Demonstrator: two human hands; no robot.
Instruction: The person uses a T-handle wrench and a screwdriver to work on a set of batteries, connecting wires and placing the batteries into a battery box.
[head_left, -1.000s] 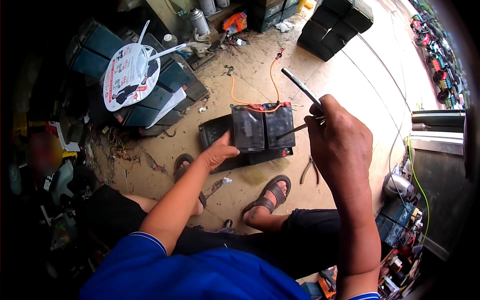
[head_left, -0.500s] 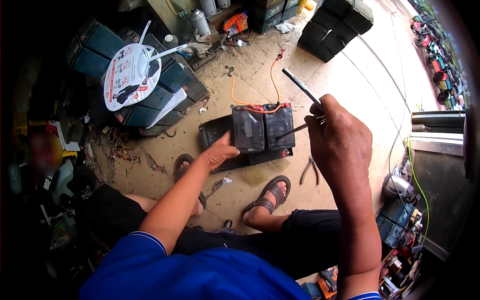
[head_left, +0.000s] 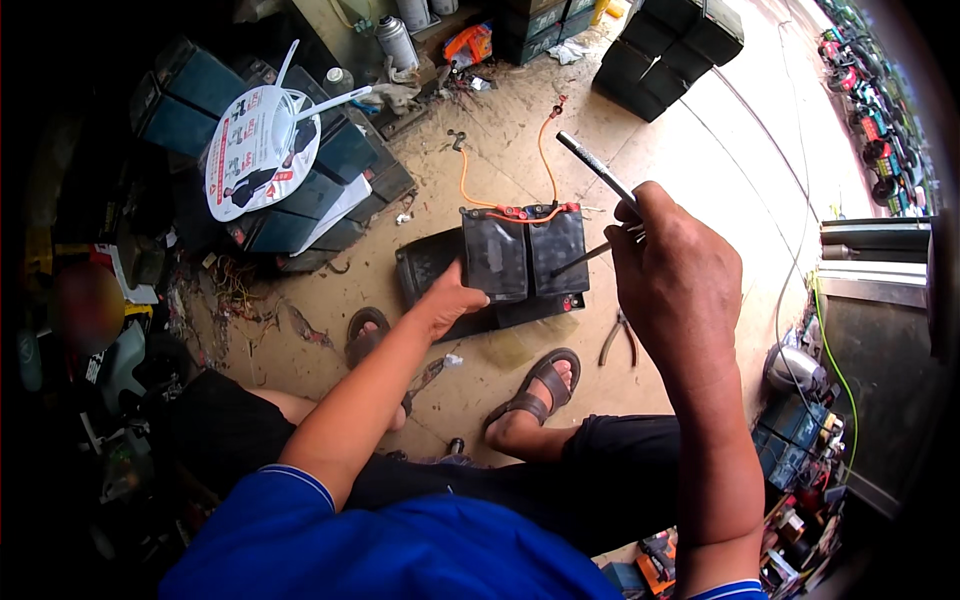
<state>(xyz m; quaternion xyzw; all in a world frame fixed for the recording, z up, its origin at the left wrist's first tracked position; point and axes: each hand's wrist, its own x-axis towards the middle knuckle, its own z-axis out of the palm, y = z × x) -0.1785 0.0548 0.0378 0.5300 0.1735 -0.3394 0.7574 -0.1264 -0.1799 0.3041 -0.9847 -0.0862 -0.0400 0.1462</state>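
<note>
Two small black batteries (head_left: pixel 497 262) (head_left: pixel 557 245) lie side by side on top of other dark batteries (head_left: pixel 428 268) on the floor. Orange wires (head_left: pixel 465 180) rise from the red terminals at their far end. My left hand (head_left: pixel 448 300) grips the near left corner of the left battery, thumb along its near edge. Closed in my right hand (head_left: pixel 680 270) is a metal tool with a knurled bar (head_left: pixel 592 165). A thin dark shaft (head_left: pixel 582 262) runs from below that fist, its tip against the right battery's face. Whether bar and shaft are one piece, I cannot tell.
Pliers (head_left: pixel 612 340) lie on the floor right of the batteries, near my sandalled foot (head_left: pixel 545 390). More batteries (head_left: pixel 665 60) stand at the far right; others at left carry a round white printed fan (head_left: pixel 262 150). A spray can (head_left: pixel 396 45) stands at the back. Clutter lines the right side.
The whole view has shifted very slightly. Both hands keep their places, the left still on the battery and the right still holding the tool.
</note>
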